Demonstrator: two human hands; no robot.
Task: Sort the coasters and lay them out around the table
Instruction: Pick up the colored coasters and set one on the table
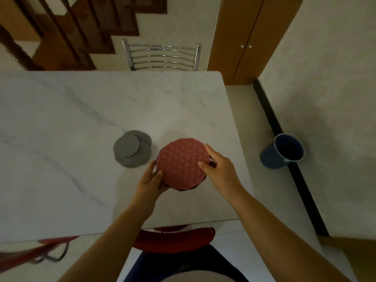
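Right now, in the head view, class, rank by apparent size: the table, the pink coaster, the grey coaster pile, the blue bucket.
1. table
2. pink coaster, held nearer the camera
3. grey coaster pile and blue bucket look alike; the bucket stands farther, on the floor, so unranked.

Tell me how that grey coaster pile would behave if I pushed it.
It would probably slide apart, since the grey coaster pile sits unevenly stacked. The pieces look thin and flat, so likely light, with no tendency to roll.
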